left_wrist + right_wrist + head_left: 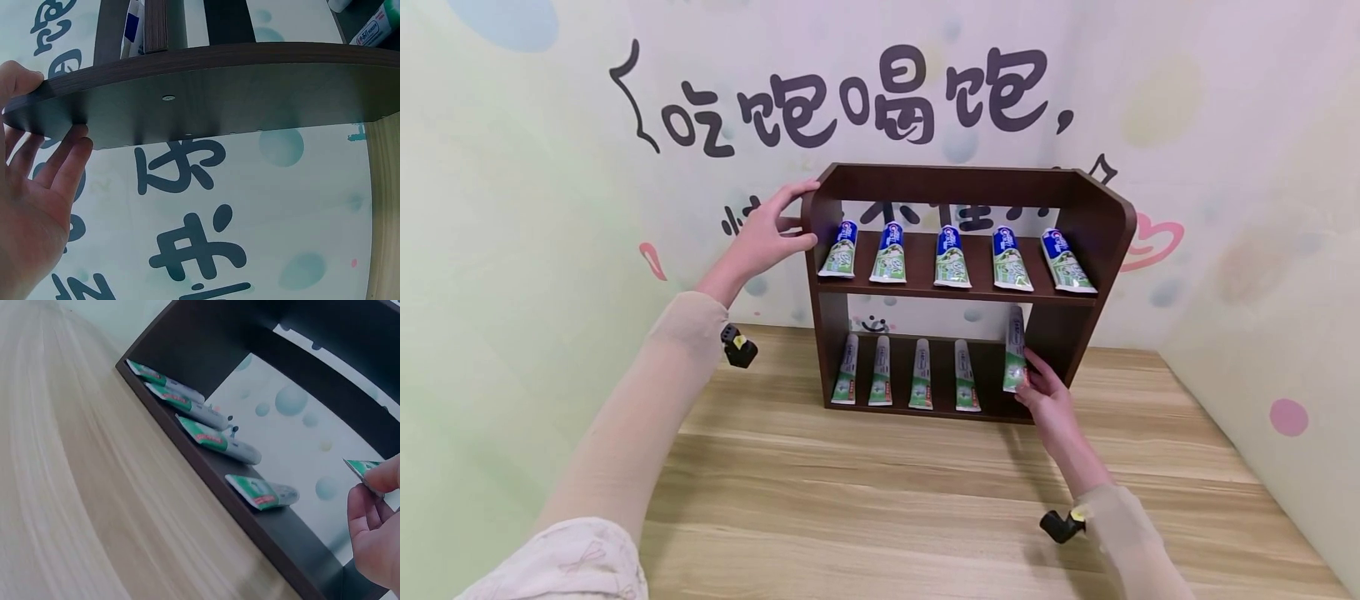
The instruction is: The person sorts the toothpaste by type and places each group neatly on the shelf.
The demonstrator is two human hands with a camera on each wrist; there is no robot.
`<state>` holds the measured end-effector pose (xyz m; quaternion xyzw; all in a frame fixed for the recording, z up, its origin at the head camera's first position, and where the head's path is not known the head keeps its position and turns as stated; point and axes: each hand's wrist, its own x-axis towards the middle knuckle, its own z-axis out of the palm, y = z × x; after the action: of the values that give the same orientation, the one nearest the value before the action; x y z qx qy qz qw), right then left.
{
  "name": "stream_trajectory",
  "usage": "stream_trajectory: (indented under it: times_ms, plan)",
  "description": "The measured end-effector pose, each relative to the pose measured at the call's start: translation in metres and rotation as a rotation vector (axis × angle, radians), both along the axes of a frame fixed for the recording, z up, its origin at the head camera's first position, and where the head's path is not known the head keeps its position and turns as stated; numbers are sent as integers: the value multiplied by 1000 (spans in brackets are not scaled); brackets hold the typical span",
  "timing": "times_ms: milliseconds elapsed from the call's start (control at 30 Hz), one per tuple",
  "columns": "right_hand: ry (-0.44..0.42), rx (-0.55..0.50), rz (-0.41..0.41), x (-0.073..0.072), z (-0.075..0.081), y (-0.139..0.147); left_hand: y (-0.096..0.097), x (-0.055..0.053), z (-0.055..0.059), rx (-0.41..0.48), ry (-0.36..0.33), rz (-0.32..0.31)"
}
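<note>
A dark brown two-tier shelf (pixel 970 293) stands on the wooden table against the wall. My left hand (pixel 767 232) holds the upper left edge of its side panel; in the left wrist view the thumb lies on one face and the fingers touch the other. My right hand (pixel 1051 408) pinches the lower end of a green and grey toothpaste tube (pixel 1015 354) at the right of the lower tier. Only that tube's green end shows beside the fingers in the right wrist view. Several matching tubes (pixel 922 375) lie in a row to its left.
Several blue, white and green toothpaste tubes (pixel 952 258) lie spaced along the upper tier. The wooden table (pixel 850 500) stretches in front of the shelf. Behind it is a printed wall (pixel 625 208) with large black characters, and another wall (pixel 1262 250) borders the right side.
</note>
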<state>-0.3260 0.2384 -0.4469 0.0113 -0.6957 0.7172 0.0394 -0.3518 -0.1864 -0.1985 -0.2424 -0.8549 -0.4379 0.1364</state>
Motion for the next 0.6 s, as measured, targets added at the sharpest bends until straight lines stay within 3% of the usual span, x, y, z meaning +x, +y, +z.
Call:
stream_trajectory:
  times_ms: [333, 600]
  plan:
    - [-18, 47, -25, -4, -18, 2, 0, -1, -1, 0, -3, 3]
    - [-27, 76, -38, -5, -22, 3, -1, 0, 0, -5, -1, 2]
